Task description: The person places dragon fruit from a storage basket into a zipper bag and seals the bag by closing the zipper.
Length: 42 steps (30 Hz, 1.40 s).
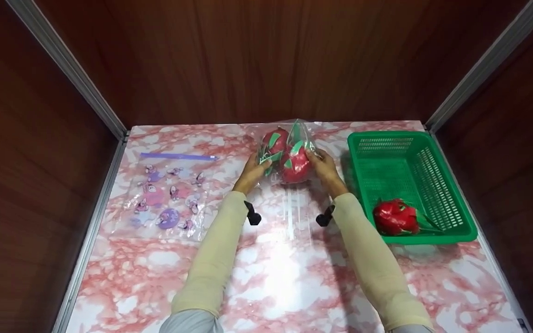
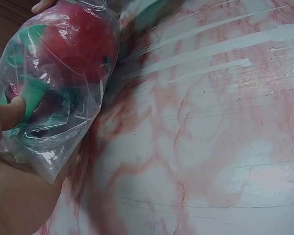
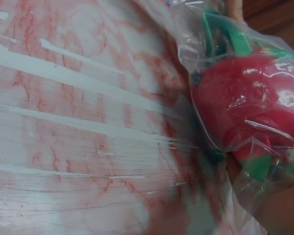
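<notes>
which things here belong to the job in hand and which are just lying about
Likely the job:
two red fruits, held by the left hand and right hand
clear plastic around them
green basket, holding a similar fruit

Seemingly just lying about:
printed bag, flat and untouched, perhaps awaiting use

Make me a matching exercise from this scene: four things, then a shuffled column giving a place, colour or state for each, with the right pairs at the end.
1. Plain bag
2. Patterned bag
3. Basket
4. Single red fruit

A. green, with slotted walls
B. gripped by the left hand and right hand
C. inside a container, at its near end
D. lying flat on the table

Pairs: 1-B, 2-D, 3-A, 4-C
</notes>
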### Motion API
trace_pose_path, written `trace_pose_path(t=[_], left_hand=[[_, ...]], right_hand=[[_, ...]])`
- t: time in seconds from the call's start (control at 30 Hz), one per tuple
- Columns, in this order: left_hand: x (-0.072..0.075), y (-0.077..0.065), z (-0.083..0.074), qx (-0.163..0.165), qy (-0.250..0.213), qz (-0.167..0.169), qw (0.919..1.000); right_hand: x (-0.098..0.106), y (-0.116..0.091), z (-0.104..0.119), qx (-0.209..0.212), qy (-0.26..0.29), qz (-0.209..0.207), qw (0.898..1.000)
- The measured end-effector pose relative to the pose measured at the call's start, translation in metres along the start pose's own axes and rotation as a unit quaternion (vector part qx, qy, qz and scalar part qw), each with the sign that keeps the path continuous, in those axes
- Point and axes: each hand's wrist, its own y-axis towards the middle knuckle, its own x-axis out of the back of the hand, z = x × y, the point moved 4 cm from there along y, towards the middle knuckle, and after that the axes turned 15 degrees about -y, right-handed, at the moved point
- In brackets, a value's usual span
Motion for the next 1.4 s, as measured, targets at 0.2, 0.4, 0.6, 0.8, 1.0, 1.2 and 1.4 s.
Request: trace_pose_path(t=[0.2,0.4,0.6,0.8,1.0,1.2,1.4], left_hand=[[0.003,-0.003,-0.005,-0.011,0.05,0.014,0.9986],[0.006,-0.004,-0.007,-0.026,0.084,0.017,0.996],[0.008,-0.006,-0.006,-0.024,0.067,0.028,0.997],[0.009,-0.007,-0.005,-0.014,0.036,0.032,0.9987],[0.012,-0.005,-0.002,0.007,0.053,0.014,0.9985],[0.013,-0.004,0.0,0.011,0.058,0.009,0.9982],[0.015,-0.003,0.0,0.0,0.083,0.004,0.9965]], right_hand=[[-0.005,-0.004,0.0,-0.002,0.014,0.028,0.999],[-0.008,-0.009,0.0,-0.008,0.006,0.044,0.999],[-0.006,-0.008,-0.001,0.001,0.001,0.007,1.0],[-0.007,-0.008,-0.001,0.004,0.009,0.003,1.0],[-0.004,-0.01,-0.003,0.003,0.009,0.008,1.0],[-0.002,-0.013,-0.003,0.008,0.016,-0.006,1.0],[0.004,-0.017,-0.002,0.013,0.028,-0.024,0.999]])
